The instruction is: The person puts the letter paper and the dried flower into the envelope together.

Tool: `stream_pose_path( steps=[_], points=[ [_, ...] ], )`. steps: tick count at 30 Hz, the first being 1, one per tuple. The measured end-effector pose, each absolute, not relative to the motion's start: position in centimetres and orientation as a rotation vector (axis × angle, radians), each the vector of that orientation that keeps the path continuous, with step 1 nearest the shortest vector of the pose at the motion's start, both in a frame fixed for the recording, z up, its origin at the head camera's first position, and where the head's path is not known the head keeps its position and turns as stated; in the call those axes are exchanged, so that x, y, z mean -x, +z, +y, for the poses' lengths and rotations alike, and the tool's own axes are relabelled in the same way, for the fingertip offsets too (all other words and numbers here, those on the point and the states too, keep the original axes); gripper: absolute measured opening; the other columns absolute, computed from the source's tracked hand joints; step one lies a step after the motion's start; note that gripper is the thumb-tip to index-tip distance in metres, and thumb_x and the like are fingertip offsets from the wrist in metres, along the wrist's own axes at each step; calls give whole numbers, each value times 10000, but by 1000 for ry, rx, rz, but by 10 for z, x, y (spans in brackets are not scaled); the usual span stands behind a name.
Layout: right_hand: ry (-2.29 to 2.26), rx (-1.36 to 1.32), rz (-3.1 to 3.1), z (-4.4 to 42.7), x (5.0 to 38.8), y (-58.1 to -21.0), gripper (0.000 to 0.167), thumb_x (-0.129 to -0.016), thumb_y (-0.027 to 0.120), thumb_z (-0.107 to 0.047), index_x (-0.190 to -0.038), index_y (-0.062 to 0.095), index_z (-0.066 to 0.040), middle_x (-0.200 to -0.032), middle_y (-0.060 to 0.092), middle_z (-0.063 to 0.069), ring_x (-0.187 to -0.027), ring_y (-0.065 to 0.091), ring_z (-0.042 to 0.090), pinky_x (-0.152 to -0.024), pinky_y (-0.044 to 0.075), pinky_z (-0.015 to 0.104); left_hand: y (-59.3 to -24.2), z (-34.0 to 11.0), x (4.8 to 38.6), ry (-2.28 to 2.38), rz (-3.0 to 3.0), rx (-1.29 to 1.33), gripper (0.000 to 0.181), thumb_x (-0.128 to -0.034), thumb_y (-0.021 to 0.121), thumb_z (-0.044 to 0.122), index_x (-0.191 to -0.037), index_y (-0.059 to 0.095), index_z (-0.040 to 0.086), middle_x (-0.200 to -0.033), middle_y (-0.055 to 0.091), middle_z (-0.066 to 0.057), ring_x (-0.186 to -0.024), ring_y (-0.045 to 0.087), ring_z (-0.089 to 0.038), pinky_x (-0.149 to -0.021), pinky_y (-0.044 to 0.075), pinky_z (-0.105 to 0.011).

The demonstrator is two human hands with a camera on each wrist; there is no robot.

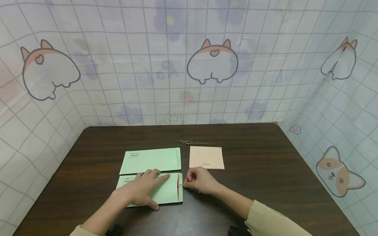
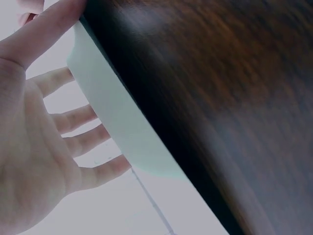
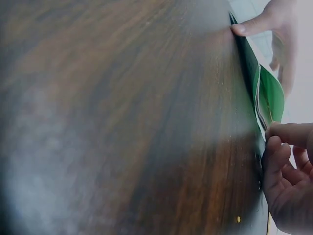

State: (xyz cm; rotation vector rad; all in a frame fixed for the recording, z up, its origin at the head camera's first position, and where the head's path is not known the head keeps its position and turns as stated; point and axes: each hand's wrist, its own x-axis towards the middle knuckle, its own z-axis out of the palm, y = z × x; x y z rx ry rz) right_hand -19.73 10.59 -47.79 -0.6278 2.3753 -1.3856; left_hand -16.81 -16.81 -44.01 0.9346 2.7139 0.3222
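A pale green envelope [image 1: 169, 193] lies flat on the table with its mouth to the right, parted and showing red inside. My left hand [image 1: 144, 186] rests spread on it, fingers extended, the thumb by its near edge. At the mouth, my right hand [image 1: 200, 180] pinches a thin dried stem [image 3: 270, 111] between thumb and index finger. In the right wrist view, part of that stem lies inside the gaping green opening; its far end is hidden. A second green envelope [image 1: 150, 160] lies just beyond the first, and neither hand holds it.
Beyond my right hand lies a cream paper square [image 1: 206, 158]. Another dried sprig [image 1: 195, 143] rests behind it. The dark wooden table [image 1: 254, 147] is bordered by a grid-patterned cloth [image 1: 260, 98] with dog drawings at the back and sides.
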Motion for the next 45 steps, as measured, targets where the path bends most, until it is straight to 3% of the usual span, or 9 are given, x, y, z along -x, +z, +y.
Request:
stream_pose_path(
  steps=[16,26,38,41,45],
  points=[
    [-1388,715,2364,92,196,-477,332,-884,789,-31,-719,510,-102,-591,536,-71,-461,494,66,-463,460,243,-442,-168,164,344,2744,-956,1032,-695,927,479,-1551,454,149,-1398,462,-144,-1245,462,-332,-955,387,-596],
    [-1372,714,2378,89,199,-481,249,-898,734,-7,-741,565,-100,-624,564,-59,-481,511,83,-453,458,255,-445,-167,167,366,2727,-972,1027,-717,914,494,-1562,442,152,-1431,445,-164,-1289,443,-346,-980,375,-616],
    [-1393,679,2344,91,199,-477,188,-900,744,-13,-790,606,-75,-616,624,37,-534,597,145,-445,494,270,-444,-167,168,358,2729,-976,1050,-701,905,559,-1562,447,170,-1495,417,-171,-1348,418,-364,-1001,375,-640],
    [-1390,677,2338,92,199,-477,188,-903,757,-24,-799,611,-78,-630,628,38,-544,596,140,-456,502,271,-444,-168,169,401,2754,-978,992,-733,876,580,-1544,481,166,-1467,444,-148,-1327,447,-332,-1001,380,-607],
    [-1379,696,2328,92,200,-477,180,-905,767,-39,-812,620,-85,-638,624,20,-545,589,131,-468,512,274,-443,-170,173,473,2802,-997,813,-859,762,601,-1507,533,167,-1401,492,-105,-1278,495,-289,-989,391,-564]
  ],
)
